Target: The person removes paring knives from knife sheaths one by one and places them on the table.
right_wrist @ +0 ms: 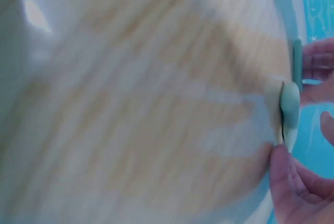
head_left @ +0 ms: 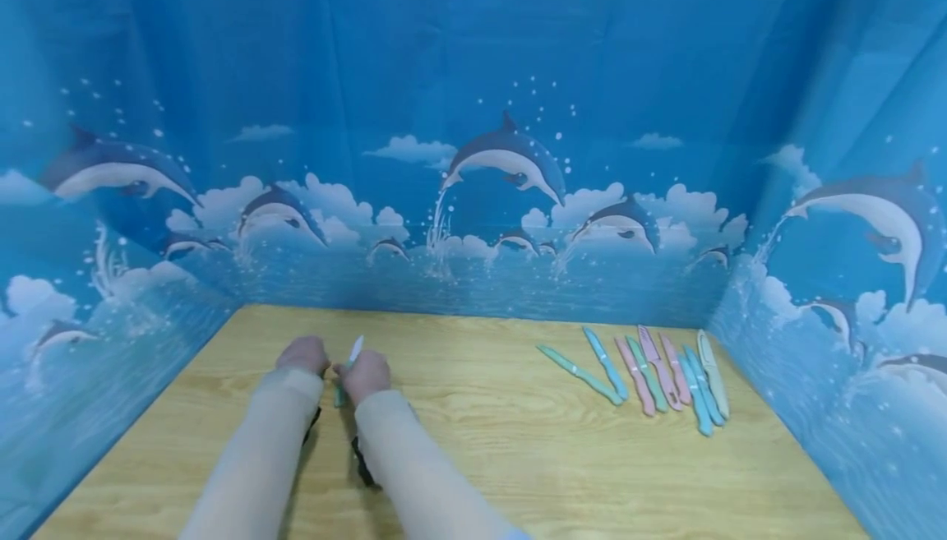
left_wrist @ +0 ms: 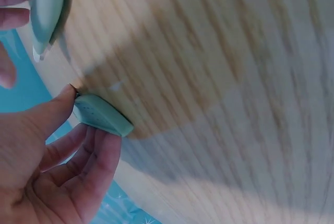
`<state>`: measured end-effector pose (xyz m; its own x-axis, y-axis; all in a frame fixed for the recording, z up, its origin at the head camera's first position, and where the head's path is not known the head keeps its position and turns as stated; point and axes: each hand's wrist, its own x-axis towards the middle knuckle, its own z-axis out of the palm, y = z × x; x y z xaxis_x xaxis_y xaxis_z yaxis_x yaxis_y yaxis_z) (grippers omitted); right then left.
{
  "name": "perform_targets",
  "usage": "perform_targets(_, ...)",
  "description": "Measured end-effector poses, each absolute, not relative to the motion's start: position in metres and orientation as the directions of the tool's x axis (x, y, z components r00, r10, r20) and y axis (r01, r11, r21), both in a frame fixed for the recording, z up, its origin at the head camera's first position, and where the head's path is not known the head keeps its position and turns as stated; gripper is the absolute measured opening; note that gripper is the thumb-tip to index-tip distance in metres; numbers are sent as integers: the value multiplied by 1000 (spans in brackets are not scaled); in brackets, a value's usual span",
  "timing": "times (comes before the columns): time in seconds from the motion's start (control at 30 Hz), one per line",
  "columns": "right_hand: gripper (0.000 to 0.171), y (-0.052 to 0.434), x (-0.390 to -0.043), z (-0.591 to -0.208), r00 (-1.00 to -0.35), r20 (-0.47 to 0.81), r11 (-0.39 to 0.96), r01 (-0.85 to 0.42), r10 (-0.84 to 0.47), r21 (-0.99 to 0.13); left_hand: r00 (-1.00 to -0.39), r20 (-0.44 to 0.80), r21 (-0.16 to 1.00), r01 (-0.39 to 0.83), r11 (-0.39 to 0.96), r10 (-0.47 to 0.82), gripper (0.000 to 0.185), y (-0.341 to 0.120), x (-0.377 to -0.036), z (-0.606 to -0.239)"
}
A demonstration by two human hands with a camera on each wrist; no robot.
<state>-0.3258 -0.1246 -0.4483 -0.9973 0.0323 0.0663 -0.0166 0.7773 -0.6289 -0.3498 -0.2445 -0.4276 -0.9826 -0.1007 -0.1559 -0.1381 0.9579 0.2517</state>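
On the left part of the table, my two hands are close together. My left hand [head_left: 303, 354] pinches a small flat green piece, which looks like a blade sheath [left_wrist: 102, 114], between thumb and fingers. Beside it, my right hand [head_left: 367, 377] grips a small knife with a green handle [head_left: 339, 395] and a whitish blade [head_left: 357, 348] pointing away from me. In the left wrist view the knife's rounded handle [left_wrist: 48, 7] is next to the right fingers. The right wrist view has the thumb touching the knife [right_wrist: 290, 110]; its blade is mostly hidden there.
At the table's right side lie several knives: a green one [head_left: 579, 374] and a blue one [head_left: 605, 363] farther left, then a tight row with pink [head_left: 658, 367], blue and green ones. A blue dolphin-print curtain [head_left: 473, 71] encloses the wooden table [head_left: 481, 441].
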Motion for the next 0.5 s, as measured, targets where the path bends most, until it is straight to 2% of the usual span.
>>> perform_targets(0.17,39,-93,-333,-430,-993,118,870,-76,-20,-488,-987,-139,247,-108,963,-75,22,-242,-349,-422)
perform_targets(0.27,48,-62,-343,-421,-991,123,901,-105,-58,-421,-990,-123,252,-104,962,-75,22,-239,-349,-417)
perform_targets(0.4,63,-11,-358,-418,-994,65,914,-108,-89,-390,-991,-115,257,-103,961,-75,23,-237,-351,-415)
perform_targets(0.5,74,26,-365,-422,-996,-1,909,-84,-93,-408,-989,-128,255,-103,961,-72,26,-238,-351,-418)
